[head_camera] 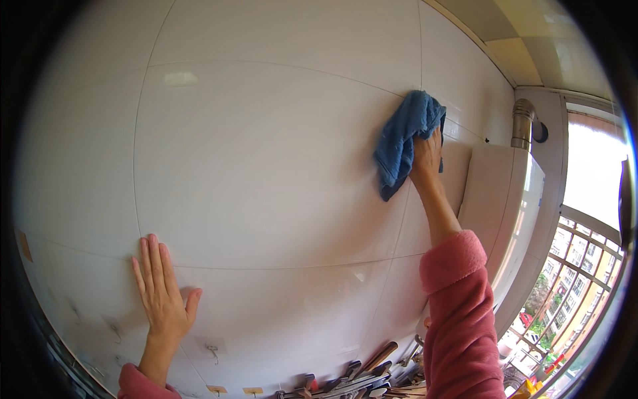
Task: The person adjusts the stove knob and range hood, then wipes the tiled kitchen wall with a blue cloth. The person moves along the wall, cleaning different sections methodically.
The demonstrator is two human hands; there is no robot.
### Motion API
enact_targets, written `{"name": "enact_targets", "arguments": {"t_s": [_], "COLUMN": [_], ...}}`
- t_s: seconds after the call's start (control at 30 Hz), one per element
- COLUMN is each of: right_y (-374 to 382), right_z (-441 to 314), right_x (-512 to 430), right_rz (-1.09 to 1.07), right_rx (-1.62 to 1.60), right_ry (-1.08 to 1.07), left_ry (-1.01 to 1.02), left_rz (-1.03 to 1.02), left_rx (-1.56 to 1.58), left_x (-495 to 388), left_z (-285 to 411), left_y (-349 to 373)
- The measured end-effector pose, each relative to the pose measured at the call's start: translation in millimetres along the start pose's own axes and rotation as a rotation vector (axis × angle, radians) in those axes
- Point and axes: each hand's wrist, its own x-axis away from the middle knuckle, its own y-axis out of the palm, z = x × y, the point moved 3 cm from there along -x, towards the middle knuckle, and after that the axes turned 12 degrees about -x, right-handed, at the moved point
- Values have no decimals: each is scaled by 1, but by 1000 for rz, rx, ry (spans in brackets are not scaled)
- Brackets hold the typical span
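My right hand is raised high at the right and presses a blue cloth against the white tiled wall. Most of its fingers are hidden under the cloth, which hangs down to the left of the wrist. Lower left, my left hand lies flat on the wall with its palm against the tiles, near where grout lines cross. Its thumb is spread away from the fingers, and nothing is in it. Both arms wear pink fleece sleeves.
Beside my right arm stands a white wall-mounted appliance with a metal flue pipe. Beyond it is a barred window. Adhesive hooks stick to the lower wall. A rack with knives and utensils sits at the bottom.
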Motion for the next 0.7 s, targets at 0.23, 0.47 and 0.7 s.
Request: {"name": "enact_targets", "arguments": {"t_s": [0.23, 0.47, 0.7], "right_y": [-8, -21, -3], "right_z": [11, 4, 49], "right_x": [-32, -12, -50], "right_rz": [10, -15, 124], "right_rx": [2, -116, -134], "right_ry": [-62, -48, 270], "left_ry": [14, -8, 1], "left_rz": [25, 25, 66], "left_rx": [-59, -22, -7], "left_x": [-1, 2, -1], "left_z": [2, 0, 3], "left_y": [5, 0, 6]}}
